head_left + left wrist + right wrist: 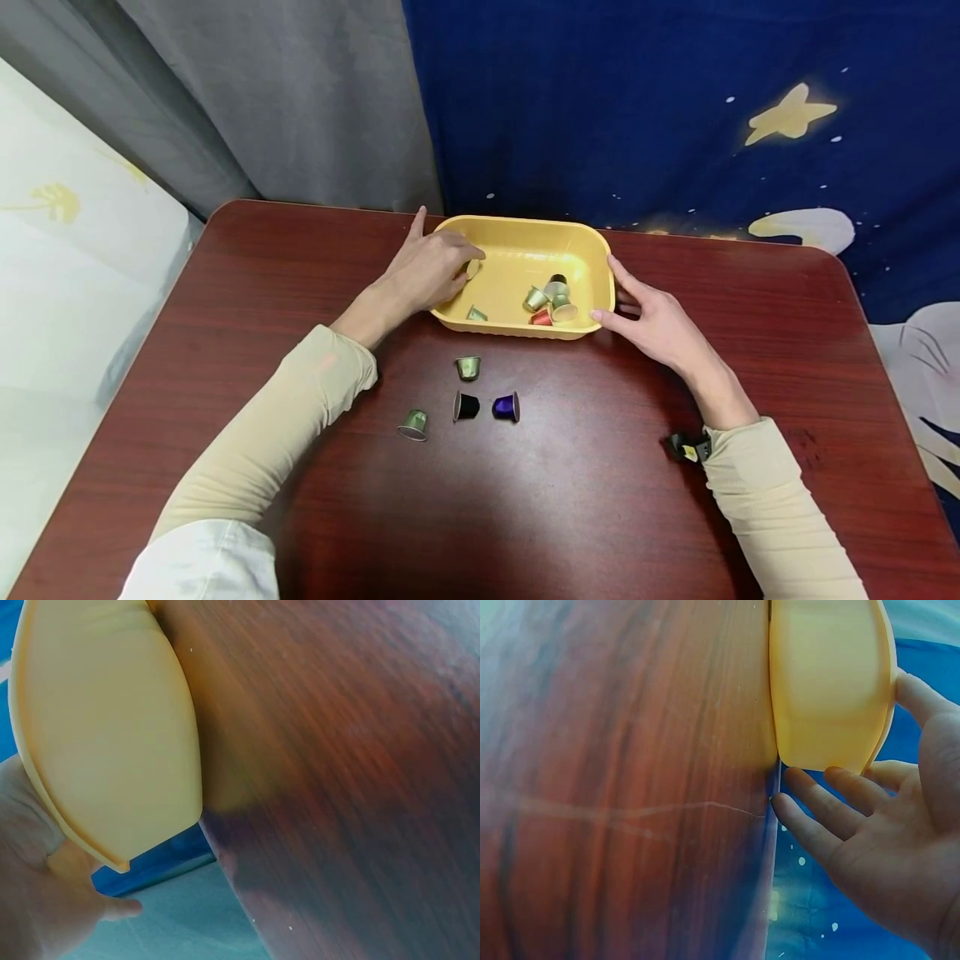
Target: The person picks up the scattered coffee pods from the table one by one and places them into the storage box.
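Left hand (426,271), head view: we see it, the nearer, pinching a capsule (473,268) within the left end of the sideways-long tub (517,331).
Capsule, left wrist view: hidden from us.
Right hand (892,855), right wrist view: spread loosely, touching the tub's opposite end.

Remotely I itemised one yellow tray (502,292), upright, capsules (536,298) inside; four loose capsules (468,369), green, black, purple, lay nearby.

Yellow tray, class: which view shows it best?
The head view: it alone shows the inside and most of the rim of the yellow tray. Each wrist view shows just part of its outside, cut off by the frame.
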Demonstrator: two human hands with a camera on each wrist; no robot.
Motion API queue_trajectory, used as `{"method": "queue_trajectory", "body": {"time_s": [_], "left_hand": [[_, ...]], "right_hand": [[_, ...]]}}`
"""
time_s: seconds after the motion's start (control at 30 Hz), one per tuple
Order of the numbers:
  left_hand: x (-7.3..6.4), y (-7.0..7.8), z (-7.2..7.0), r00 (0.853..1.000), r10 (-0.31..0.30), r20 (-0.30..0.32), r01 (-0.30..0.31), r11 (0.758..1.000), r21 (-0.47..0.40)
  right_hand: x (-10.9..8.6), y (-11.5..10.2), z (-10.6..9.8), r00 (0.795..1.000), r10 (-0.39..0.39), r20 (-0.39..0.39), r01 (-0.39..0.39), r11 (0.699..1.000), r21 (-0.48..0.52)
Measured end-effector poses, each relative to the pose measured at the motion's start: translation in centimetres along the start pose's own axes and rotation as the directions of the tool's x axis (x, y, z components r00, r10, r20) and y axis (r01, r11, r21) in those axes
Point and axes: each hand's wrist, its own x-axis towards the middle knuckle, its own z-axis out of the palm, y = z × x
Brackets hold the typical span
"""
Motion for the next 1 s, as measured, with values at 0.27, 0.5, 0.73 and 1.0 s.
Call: {"method": "queue_trajectory", "body": {"time_s": [0.27,0.5,0.73,1.0], "left_hand": [[-0.01,0.04,0.1,1.0,-0.01,-0.027,0.01,1.0,0.0],[-0.05,0.08,0.19,0.999,-0.025,-0.027,0.025,1.0,-0.012],[-0.07,0.01,0.14,1.0,-0.009,-0.023,0.009,1.0,-0.004],[-0.23,0.05,-0.59,0.999,0.011,-0.041,-0.012,0.999,-0.037]], "right_hand": [[0.03,-0.04,-0.03,1.0,0.002,0.001,-0.002,1.0,-0.002],[0.01,0.05,0.03,1.0,0.008,0.006,-0.008,1.0,0.004],[0.03,-0.08,0.04,1.0,0.014,0.013,-0.014,1.0,0.002],[0.01,-0.2,0.0,1.0,0.022,0.022,-0.022,1.0,0.014]]}}
